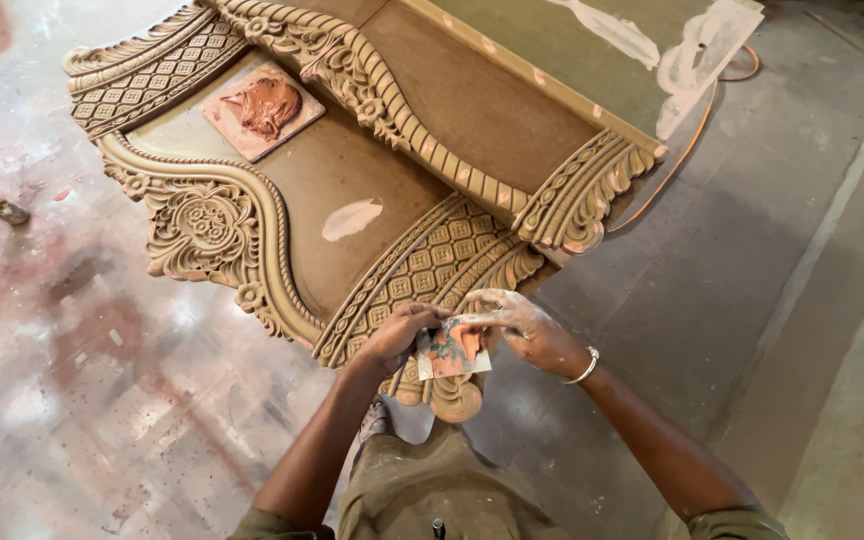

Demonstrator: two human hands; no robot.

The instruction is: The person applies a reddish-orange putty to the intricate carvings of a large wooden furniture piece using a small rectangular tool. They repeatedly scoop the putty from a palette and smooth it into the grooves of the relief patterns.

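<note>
A large carved wooden panel (372, 190) with lattice and floral borders lies on the floor. My left hand (397, 335) grips a thin scraper blade (452, 350) smeared with reddish-brown filler, at the panel's near carved corner (452, 395). My right hand (527, 330), dusted with pale filler and wearing a metal bracelet (584, 367), pinches the same blade from the right side. Both hands hover just over the scrolled edge.
A square tile (262, 110) with a lump of reddish filler rests on the panel's far left. A pale filler patch (352, 218) marks the panel's middle. An orange cable (687, 150) runs along the right. Stained floor (82, 350) surrounds it.
</note>
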